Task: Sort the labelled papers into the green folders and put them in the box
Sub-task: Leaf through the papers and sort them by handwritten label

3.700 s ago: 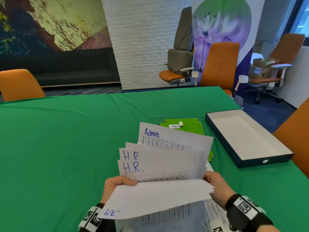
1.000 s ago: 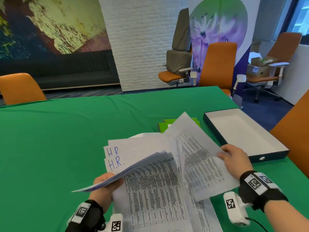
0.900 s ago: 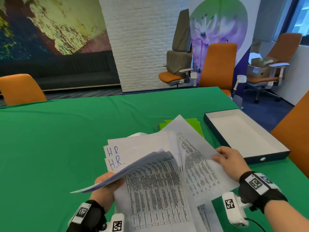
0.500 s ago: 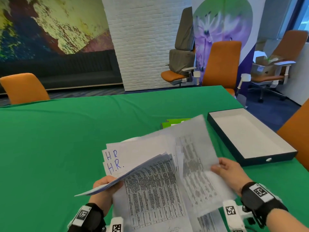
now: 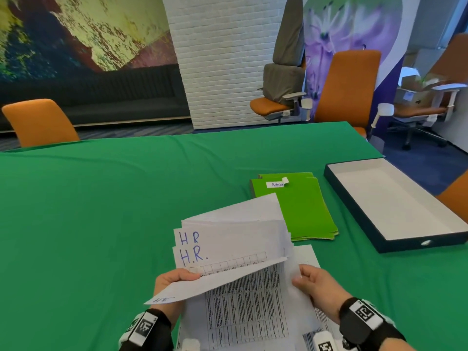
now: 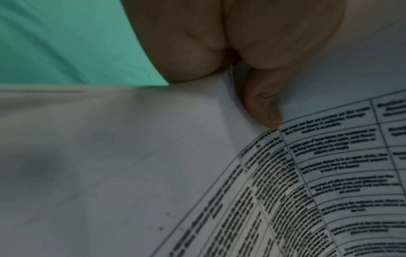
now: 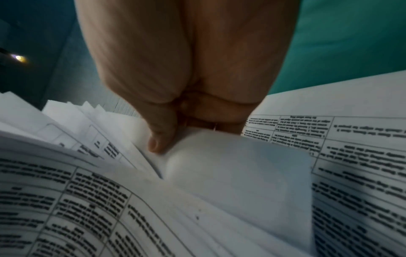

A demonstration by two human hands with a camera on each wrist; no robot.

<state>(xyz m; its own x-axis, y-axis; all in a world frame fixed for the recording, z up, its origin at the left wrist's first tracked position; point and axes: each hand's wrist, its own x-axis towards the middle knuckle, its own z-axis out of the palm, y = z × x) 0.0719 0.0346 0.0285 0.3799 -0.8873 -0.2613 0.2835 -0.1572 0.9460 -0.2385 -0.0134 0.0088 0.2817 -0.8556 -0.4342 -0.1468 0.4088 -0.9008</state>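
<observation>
A fanned stack of printed papers (image 5: 235,252) stands in front of me above the green table; two sheets show "HR" and "H.R." in blue ink. My left hand (image 5: 174,278) grips the stack's left edge, with one sheet folded down over it. My right hand (image 5: 315,285) pinches the right edge of the sheets. In the left wrist view my thumb (image 6: 263,111) presses on the papers (image 6: 307,173). The right wrist view shows my thumb (image 7: 162,137) against the papers (image 7: 230,173). Green folders (image 5: 293,206), the top one labelled "Admin", lie behind the stack. The open dark box (image 5: 395,206) sits at right, empty.
The green-clothed table (image 5: 101,211) stretches far and left. A loose printed sheet (image 5: 307,257) lies under my right hand. Orange chairs stand around: one far left (image 5: 38,122), one behind the table (image 5: 347,87), one at the right edge (image 5: 455,196).
The sheet my right hand held out to the right has come back to the stack. The folders, hidden before, now show. My left hand keeps its hold.
</observation>
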